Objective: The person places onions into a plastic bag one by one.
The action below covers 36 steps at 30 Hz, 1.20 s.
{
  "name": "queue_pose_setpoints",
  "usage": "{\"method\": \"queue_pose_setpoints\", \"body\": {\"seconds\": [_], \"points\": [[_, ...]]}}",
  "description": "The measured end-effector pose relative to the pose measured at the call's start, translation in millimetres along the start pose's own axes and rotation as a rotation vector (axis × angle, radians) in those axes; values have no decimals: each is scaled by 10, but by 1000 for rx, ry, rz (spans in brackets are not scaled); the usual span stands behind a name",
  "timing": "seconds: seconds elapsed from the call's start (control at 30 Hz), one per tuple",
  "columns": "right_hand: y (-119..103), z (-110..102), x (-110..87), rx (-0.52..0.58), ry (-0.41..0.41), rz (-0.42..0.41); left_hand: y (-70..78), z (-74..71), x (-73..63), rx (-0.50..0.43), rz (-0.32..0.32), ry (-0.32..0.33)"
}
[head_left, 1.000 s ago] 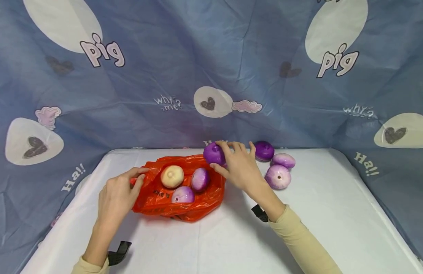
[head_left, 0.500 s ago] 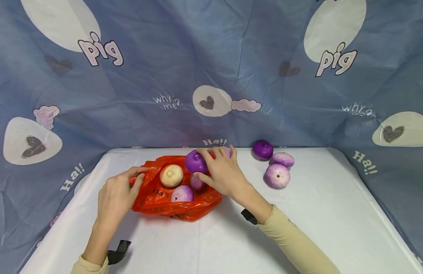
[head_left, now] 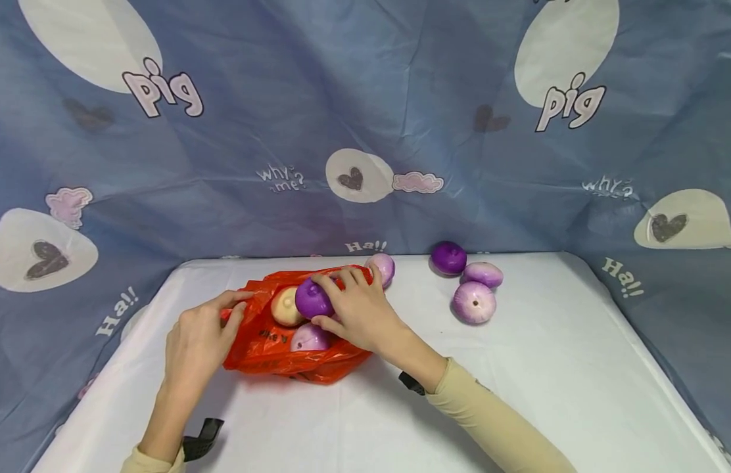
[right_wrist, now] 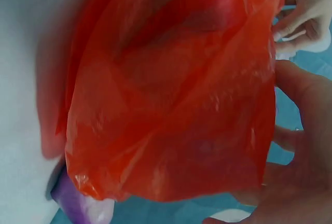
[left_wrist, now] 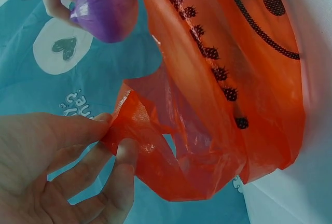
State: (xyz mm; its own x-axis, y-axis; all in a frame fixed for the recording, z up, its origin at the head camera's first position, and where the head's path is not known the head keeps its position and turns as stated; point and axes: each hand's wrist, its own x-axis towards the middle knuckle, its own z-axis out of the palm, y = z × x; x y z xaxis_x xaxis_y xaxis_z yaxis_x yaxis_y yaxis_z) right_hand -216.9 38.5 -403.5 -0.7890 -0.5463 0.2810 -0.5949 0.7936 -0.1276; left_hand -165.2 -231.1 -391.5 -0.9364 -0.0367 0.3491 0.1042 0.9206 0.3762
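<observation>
A red plastic bag lies with its mouth gaping on the white table. My left hand pinches the bag's left edge between thumb and fingers, as the left wrist view also shows. Over the bag's opening, my right hand holds a dark purple onion, fingertips on top and thumb below. Inside the bag are a cream-coloured onion, partly covered by the held one, and a pale purple onion. Bag film fills most of the right wrist view, hiding the held onion there.
Just behind the bag's right rim sits a pinkish purple onion. Further right are a dark purple onion, a pale onion on its side and a striped onion. A blue printed cloth hangs behind the table.
My right hand has carried the dark purple onion leftward from the bag's right rim to over its middle, uncovering the pinkish onion behind and hiding one inside. My left hand keeps its hold.
</observation>
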Motion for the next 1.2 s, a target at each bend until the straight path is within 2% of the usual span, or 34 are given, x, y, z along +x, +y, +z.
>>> {"method": "queue_pose_setpoints", "body": {"seconds": [0.33,0.83,1.2], "points": [[-101,118,52,-45,-26,-18,-23,18,-5,-5,18,31],[-101,229,85,-56,-11,-3,-15,16,-5,-2,10,13],[-100,299,106,-79,-50,25,-22,4,-3,-5,4,10]]}}
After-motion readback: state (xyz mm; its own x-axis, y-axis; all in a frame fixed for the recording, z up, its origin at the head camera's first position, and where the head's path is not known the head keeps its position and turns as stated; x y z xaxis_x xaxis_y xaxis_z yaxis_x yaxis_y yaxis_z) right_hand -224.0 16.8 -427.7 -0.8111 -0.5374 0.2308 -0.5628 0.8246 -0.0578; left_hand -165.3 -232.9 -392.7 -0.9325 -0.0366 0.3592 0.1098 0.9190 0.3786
